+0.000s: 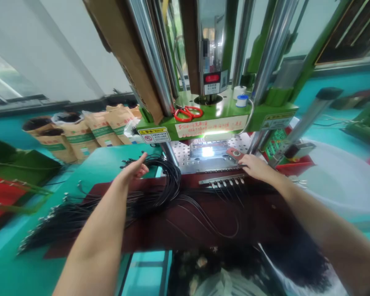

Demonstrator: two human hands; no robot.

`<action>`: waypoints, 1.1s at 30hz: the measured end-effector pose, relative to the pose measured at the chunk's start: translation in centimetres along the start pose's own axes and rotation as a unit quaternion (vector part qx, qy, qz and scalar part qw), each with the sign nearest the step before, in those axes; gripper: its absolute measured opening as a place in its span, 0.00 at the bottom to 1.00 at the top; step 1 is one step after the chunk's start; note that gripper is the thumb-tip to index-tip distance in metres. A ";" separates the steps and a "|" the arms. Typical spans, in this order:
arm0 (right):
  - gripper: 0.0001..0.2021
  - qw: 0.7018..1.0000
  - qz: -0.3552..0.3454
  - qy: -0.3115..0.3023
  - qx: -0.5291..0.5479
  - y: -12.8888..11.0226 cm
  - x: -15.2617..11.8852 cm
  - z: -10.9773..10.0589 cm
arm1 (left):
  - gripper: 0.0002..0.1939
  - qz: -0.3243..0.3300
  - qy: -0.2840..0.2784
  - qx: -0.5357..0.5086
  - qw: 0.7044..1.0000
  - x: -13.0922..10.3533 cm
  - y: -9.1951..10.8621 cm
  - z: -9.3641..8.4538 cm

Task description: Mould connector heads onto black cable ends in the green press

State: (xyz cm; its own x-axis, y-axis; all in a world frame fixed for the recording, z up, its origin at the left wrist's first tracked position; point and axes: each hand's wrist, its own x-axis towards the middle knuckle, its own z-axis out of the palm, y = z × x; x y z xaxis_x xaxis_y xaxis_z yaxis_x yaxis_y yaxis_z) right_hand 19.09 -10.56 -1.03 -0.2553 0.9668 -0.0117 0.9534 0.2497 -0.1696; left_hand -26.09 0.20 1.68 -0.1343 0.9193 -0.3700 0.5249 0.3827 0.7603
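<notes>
My left hand point(135, 168) is raised over the left side of the bench, thumb stretched out and fingers loosely bent, with nothing visible in it. Close beside it hangs a looped bundle of black cables point(172, 181). My right hand point(253, 166) is closed at the right front edge of the press bed; what its fingers grip is hidden. Just left of those fingers lies a flat reddish plate with a round ring point(235, 154). In front of the lit metal mould point(208, 151), a metal strip point(222, 179) holds several cable ends in a row.
Around the bed stands a green press point(218, 111) with steel columns. Red-handled scissors point(188, 114) and a blue-white spool point(242, 100) rest on its ledge. More black cables point(58, 222) spread over the left bench. Paper sacks point(80, 135) stand behind; a white tub point(336, 176) is at right.
</notes>
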 end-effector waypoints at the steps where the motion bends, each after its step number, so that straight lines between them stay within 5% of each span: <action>1: 0.15 1.000 -0.015 -0.018 -0.008 -0.5 -0.3 -0.3 | 0.30 0.011 -0.046 0.031 0.998 -0.9 0.8 0.1; 4: 0.17 0.995 -0.051 -0.074 -0.031 -2.0 -1.1 -0.7 | 0.30 0.135 -0.187 0.067 0.971 -5.8 3.1 2.6; 6: 0.17 0.993 -0.054 -0.092 -0.050 -2.9 -1.4 -0.8 | 0.28 0.215 -0.323 0.105 0.916 -10.3 3.8 6.1; 8: 0.16 0.991 -0.052 -0.110 -0.061 -3.4 -1.4 -1.2 | 0.25 0.297 -0.395 0.168 0.853 -14.5 3.6 10.2; 10: 0.14 0.988 -0.048 -0.134 -0.066 -3.8 -1.2 -1.9 | 0.24 0.368 -0.368 0.209 0.828 -17.7 2.7 14.1; 13: 0.11 0.986 -0.020 -0.150 -0.068 -4.0 -0.8 -3.6 | 0.25 0.383 -0.313 0.200 0.846 -19.8 1.1 18.1; 15: 0.12 0.987 0.010 -0.147 -0.062 -4.1 -0.6 -4.6 | 0.26 0.335 -0.319 0.152 0.874 -19.7 0.5 19.6; 17: 0.15 0.988 0.036 -0.140 -0.048 -3.8 -0.3 -5.5 | 0.27 0.247 -0.381 0.082 0.887 -18.9 0.5 20.8; 20: 0.17 0.992 0.065 -0.111 -0.014 -3.1 0.6 -6.3 | 0.26 0.101 -0.473 -0.060 0.873 -17.5 1.3 22.4; 22: 0.17 0.993 0.072 -0.086 0.020 -2.6 1.7 -6.6 | 0.25 0.035 -0.482 -0.173 0.858 -16.8 2.2 23.6; 27: 0.12 0.989 0.099 -0.044 0.099 -1.7 5.4 -6.4 | 0.19 -0.007 -0.481 -0.386 0.787 -15.4 5.0 25.8; 33: 0.09 0.972 0.173 0.023 0.157 -0.1 10.4 -4.5 | 0.07 -0.036 -0.474 -0.351 0.807 -11.6 8.4 25.2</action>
State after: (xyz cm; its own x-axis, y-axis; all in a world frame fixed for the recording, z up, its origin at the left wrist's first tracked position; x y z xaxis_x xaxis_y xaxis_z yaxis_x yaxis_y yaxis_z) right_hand 17.04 -0.28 3.27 0.0855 0.9933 -0.0784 0.8827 -0.1120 -0.4564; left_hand 1.05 -9.51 -1.08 0.7342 0.5370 -0.4154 -0.1056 0.6948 0.7114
